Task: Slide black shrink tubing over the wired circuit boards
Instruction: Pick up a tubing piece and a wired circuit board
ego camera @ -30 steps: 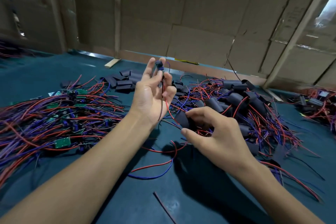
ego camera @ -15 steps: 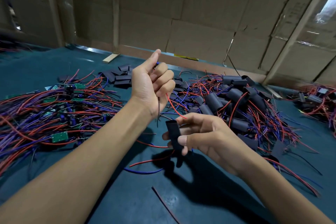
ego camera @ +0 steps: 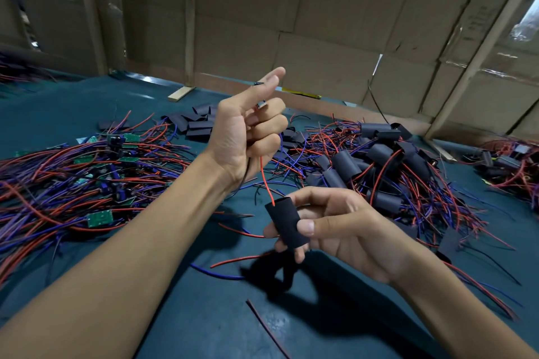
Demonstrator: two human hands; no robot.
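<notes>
Left hand (ego camera: 248, 137) raised above the teal table (ego camera: 180, 315), fingers curled round a small wired board (ego camera: 261, 104), mostly hidden in the fist. A red wire (ego camera: 266, 181) hangs from the fist; its tip sits at the open top end of a black shrink tube (ego camera: 286, 223). Right hand (ego camera: 344, 230) pinches that tube between thumb and fingers, tube tilted. Pile of bare wired boards (ego camera: 87, 181) lies left; pile of sleeved boards (ego camera: 388, 166) right; flat cut tubing pieces (ego camera: 198, 122) behind.

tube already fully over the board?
No: the black tube is pinched in the right hand, below the left hand, with only the red wire at its mouth.
</notes>
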